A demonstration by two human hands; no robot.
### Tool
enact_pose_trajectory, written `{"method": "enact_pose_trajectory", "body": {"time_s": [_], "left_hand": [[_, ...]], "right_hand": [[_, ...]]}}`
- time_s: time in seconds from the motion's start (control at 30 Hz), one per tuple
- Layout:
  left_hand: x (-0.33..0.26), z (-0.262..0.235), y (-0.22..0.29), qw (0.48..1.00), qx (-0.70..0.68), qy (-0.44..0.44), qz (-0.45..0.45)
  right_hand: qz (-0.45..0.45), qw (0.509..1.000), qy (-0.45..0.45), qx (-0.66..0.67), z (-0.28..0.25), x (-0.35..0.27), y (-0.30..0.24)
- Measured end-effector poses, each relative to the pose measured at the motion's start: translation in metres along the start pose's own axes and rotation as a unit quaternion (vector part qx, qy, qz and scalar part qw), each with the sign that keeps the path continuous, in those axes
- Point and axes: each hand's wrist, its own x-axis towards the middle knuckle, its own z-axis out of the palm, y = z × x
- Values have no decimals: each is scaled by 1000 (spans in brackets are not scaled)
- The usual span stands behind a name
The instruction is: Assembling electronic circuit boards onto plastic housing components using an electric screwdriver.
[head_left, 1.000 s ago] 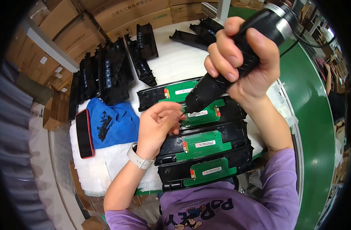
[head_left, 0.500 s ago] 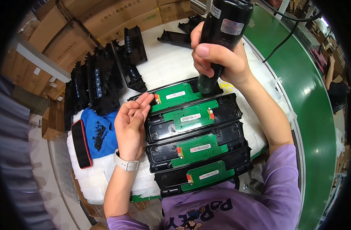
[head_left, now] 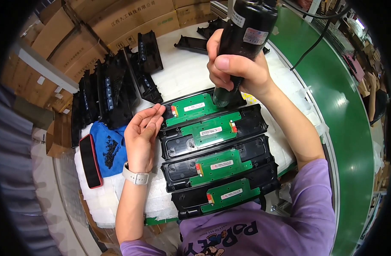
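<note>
Extending through right grip: screwdriver

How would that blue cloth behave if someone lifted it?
The blue cloth is probably floppy, given its soft folds, and likely light, looking thin. The small black pieces heaped loosely on it might slide off.

Table: covered with white sheeting, green being exposed along its near edge.
Black panels: four, laid one behind another, nearest the person.
Blue cloth: spread crumpled to their left.
Phone: red-edged, laid beside the cloth.
Black housings: crowded together at far left, others placed at the far edge.
</note>
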Motion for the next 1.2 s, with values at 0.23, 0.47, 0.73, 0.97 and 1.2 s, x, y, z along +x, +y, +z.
{"method": "enact_pose_trajectory", "body": {"time_s": [0.23,0.47,0.73,0.97,1.2], "left_hand": [[0,-1,3,1000,-1,-8,-11],[0,1,3,1000,-5,-13,-2],[2,5,-5,999,19,-25,15],[-4,3,0,999,37,-13,23],[1,0,-11,999,1,-23,33]], "right_hand": [[0,999,-2,-36,-7,1,-6],[15,997,-3,-81,-3,0,-7],[2,998,6,-60,-7,-6,-9],[-20,989,-99,-106,2,-2,-2],[-131,959,-66,-244,11,-8,2]]}}
